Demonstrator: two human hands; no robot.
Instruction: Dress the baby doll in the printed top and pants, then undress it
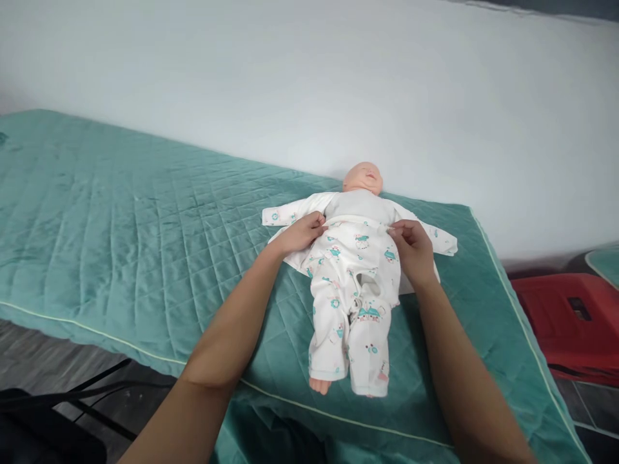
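Note:
A baby doll point(362, 178) lies on its back with its head toward the wall. White printed pants point(358, 258) cover its legs and reach up over its belly, with an opening at the crotch. One foot pokes out below a cuff. Under the doll a white printed jacket point(294, 209) is spread, its sleeves stretched out to both sides. My left hand point(304, 232) pinches the waistband at the left edge of the pants. At the opposite edge of the waistband, my right hand point(413, 248) pinches the fabric between thumb and fingers.
A green quilted cover point(145, 245) with pale piping lies over the bed under the doll. Behind it rises a white wall point(290, 84). A red plastic case or chair point(565, 322) stands beyond the right edge. Something black point(48, 425) is at the lower left.

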